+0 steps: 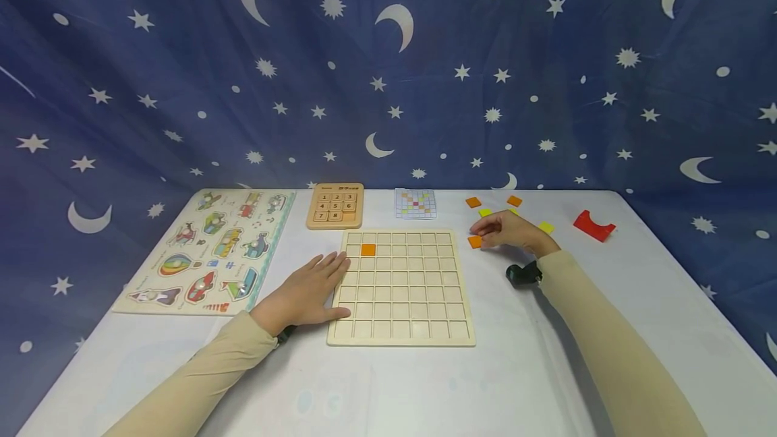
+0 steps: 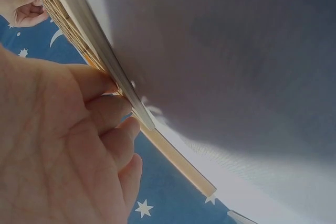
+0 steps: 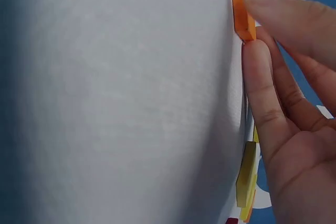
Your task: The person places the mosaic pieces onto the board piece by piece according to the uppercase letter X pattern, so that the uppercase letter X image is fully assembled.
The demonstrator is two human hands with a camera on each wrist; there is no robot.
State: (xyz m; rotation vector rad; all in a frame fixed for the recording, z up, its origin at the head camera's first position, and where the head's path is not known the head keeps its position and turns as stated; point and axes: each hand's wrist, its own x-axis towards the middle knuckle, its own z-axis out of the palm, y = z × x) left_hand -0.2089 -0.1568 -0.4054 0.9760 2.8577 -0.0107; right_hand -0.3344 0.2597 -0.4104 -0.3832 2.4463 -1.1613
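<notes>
From where I stand, grid board [image 1: 402,280] and number puzzle [image 1: 336,225] read as bare, matt wood, picture board [image 1: 206,253] as smooth printed board. Orange tile [image 3: 239,9] and red piece [image 1: 589,226]: smooth faces, plastic or painted wood, can't tell which. Printed card [image 1: 415,204] looks like paper; finely textured tablecloth [image 1: 388,393], creased backdrop [image 1: 437,100] and 2 sleeves [image 1: 607,336] all matt cloth.

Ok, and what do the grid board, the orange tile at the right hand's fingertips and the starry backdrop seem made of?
Grid board: probably wood, matte, from its pale tan colour.
Orange tile: painted wood or plastic, I can't tell which; it looks smooth and evenly coloured.
Backdrop: likely printed cloth, judging by its soft creases.
</notes>
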